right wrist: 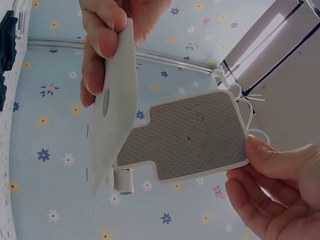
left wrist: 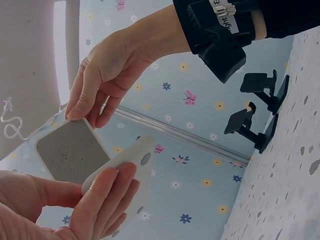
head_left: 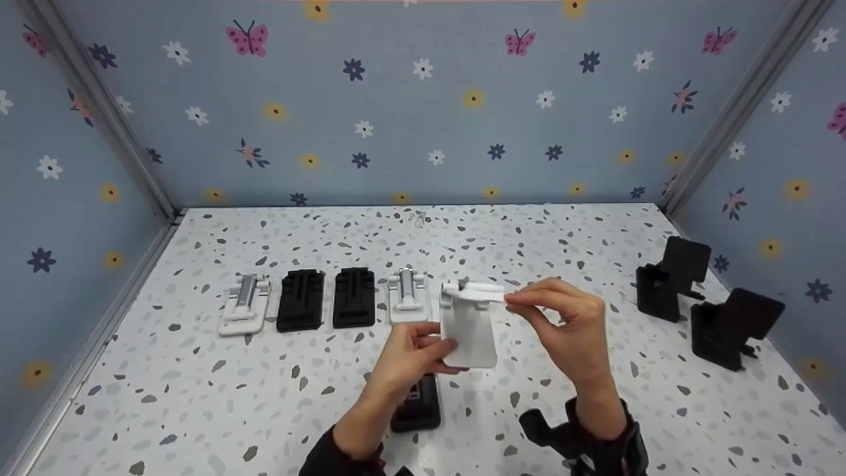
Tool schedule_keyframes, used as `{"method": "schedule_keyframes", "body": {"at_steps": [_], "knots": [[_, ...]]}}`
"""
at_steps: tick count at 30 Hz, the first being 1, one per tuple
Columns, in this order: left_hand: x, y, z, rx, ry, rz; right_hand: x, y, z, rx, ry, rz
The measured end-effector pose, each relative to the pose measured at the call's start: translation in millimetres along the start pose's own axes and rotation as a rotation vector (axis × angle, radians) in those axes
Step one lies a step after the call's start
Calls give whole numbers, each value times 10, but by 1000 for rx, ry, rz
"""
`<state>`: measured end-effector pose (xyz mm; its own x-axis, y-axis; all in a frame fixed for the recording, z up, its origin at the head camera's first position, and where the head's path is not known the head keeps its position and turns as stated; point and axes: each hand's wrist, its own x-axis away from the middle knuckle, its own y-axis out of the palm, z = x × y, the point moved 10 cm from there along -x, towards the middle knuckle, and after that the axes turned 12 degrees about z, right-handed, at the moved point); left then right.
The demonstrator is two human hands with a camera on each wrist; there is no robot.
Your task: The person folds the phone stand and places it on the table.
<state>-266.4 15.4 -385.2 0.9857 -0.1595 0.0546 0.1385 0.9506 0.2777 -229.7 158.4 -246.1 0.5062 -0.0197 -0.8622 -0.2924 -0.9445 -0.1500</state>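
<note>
A white folding phone stand (head_left: 470,340) is held up off the table in both hands. My left hand (head_left: 413,354) grips its base, thumb on one face and fingers behind. With thumb and fingertips, my right hand (head_left: 572,324) pinches the outer edge of the stand's hinged plate. That plate carries a grey textured pad (right wrist: 192,135), plain in the right wrist view, and is swung out at an angle from the base. Partly hidden behind my left forearm and hand, a black folded phone stand (head_left: 418,406) lies on the table.
Left of my hands lie a white folded stand (head_left: 246,305), two black folded stands (head_left: 301,301) (head_left: 354,297) and another white one (head_left: 408,297), in a row. Two black unfolded stands (head_left: 673,277) (head_left: 737,327) stand at the right. Patterned walls (head_left: 423,132) enclose the speckled table (head_left: 198,396).
</note>
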Motion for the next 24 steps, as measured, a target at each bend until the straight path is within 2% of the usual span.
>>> {"method": "schedule_keyframes", "body": {"at_steps": [12, 18, 24], "knots": [[8, -51, 52, 29, 9, 12, 125, 180, -12, 0, 8, -232], [5, -63, 75, 36, 17, 3, 174, 259, -63, -1, -63, -290], [-1, -77, 83, 40, 17, 9, 225, 319, -67, 9, -78, -342]]}}
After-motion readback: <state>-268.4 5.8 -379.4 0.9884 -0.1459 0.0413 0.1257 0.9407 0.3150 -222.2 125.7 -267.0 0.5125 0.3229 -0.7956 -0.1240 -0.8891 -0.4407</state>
